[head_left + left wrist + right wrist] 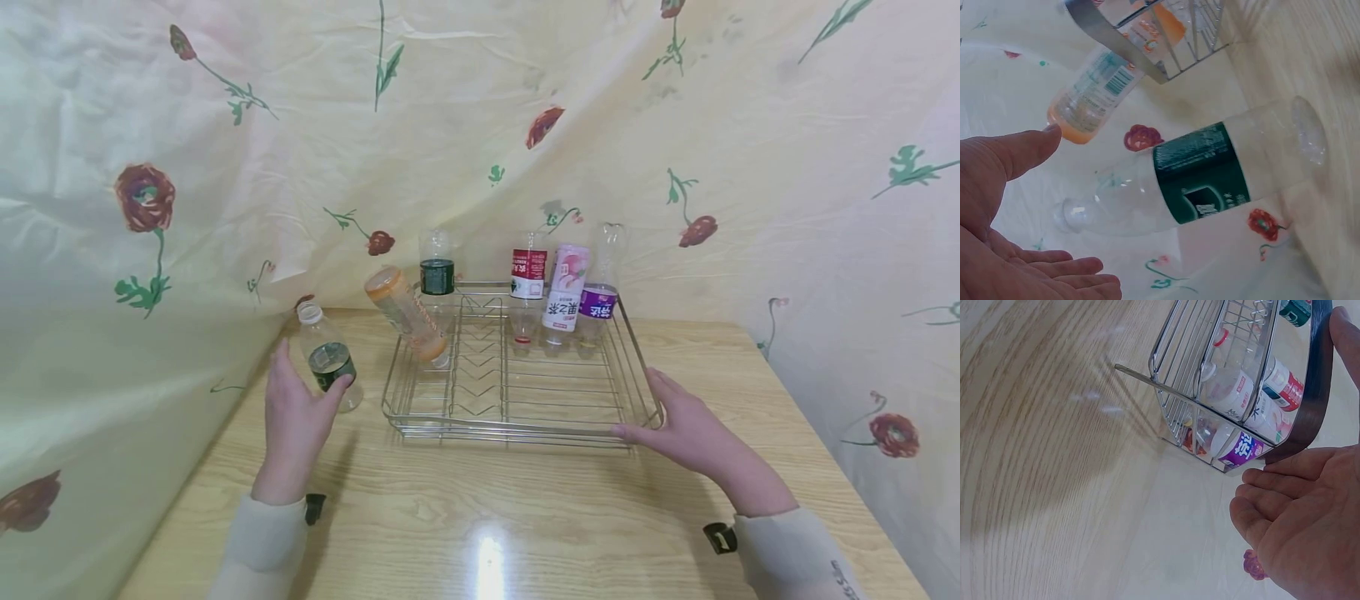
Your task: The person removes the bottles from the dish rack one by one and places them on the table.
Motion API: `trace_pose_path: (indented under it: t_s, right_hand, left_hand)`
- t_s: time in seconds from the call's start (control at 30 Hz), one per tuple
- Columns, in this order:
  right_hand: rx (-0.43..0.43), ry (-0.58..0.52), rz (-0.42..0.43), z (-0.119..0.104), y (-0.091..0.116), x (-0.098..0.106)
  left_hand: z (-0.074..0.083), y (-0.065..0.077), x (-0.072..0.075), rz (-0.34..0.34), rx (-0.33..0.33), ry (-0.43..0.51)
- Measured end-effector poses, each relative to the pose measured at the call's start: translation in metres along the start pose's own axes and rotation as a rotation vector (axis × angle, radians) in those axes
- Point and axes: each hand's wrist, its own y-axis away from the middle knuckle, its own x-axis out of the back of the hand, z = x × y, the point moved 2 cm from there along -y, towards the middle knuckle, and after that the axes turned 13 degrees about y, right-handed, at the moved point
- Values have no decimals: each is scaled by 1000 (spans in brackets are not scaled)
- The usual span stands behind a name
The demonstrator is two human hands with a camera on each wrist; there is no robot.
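Note:
A clear plastic bottle with a dark green label (331,362) stands upright and uncapped on the table, left of a wire dish rack (480,425). My left hand (297,408) is beside it, thumb and fingers spread; in the left wrist view a gap shows between this hand (1029,237) and the bottle (1200,172). At the rack's front right corner my right hand (693,429) rests, thumb at the front rim. The right wrist view shows its fingers (1279,494) nearly straight, by the rack's flat metal rim (1316,381).
Upside down in the rack are a green-labelled bottle (437,275), a red-and-white one (528,273), a pink-and-white one (567,287) and a purple-labelled one (598,301). An orange-ended bottle (405,312) leans over the rack's left side. Flowered cloth (465,142) hangs behind the table.

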Motion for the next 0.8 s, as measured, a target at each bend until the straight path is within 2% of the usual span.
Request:
trace_pose_path:
  t_s: [0.53,0.8]
  right_hand:
    - [3,-2,-1,-1,1,1]
    - [4,1,3,-1,1,1]
  left_hand:
    - [20,-1,-5,7,-101,1]
    - [28,-3,-11,-21,-101,15]
